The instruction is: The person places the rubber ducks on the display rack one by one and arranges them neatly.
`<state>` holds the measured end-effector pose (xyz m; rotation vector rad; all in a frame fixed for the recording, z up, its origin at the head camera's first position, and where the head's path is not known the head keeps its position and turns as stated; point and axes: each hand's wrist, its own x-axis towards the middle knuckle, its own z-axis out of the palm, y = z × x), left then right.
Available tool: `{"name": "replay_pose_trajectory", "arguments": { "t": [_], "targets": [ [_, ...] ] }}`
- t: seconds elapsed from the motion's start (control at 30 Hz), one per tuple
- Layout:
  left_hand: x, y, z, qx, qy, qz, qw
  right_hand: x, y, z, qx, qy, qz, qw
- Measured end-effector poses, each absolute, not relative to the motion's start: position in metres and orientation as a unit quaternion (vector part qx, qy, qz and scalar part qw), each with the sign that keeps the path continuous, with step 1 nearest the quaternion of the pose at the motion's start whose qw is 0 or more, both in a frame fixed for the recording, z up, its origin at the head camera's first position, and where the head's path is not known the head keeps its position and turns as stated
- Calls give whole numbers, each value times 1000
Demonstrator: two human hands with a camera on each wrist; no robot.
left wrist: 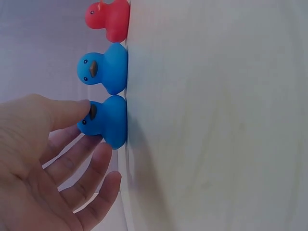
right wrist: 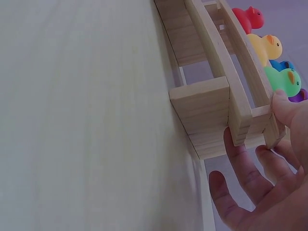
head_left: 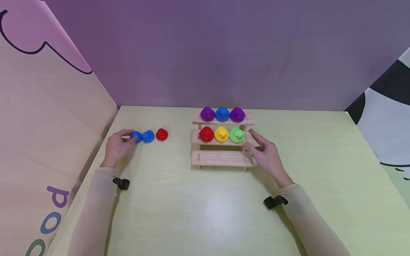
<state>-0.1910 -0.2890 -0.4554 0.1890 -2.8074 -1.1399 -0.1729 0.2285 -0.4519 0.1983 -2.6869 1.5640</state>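
Over table (head_left: pixel 192 206), left hand (head_left: pixel 116 147) pinches blue duck (left wrist: pixel 115 122); right hand (head_left: pixel 267 156), loosely spread, touches wooden rack (head_left: pixel 222 158).

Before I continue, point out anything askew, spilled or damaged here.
Nothing looks spilled or damaged. Slightly odd: on the table, the red duck points sideways in the left wrist view, unlike the blue duck beside it.
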Motion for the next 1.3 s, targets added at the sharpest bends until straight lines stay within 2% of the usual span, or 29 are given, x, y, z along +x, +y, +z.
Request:
{"name": "replay_pose_trajectory", "arguments": {
  "t": [0.7, 1.3],
  "targets": [
    [-181, -294, -455, 71, -917, -385, 83, -176, 227, -453, 66, -865, 498, 9],
    [-162, -268, -440, 7, -905, -405, 130, -172, 228, -451, 54, -869, 491, 8]
  ]
}}
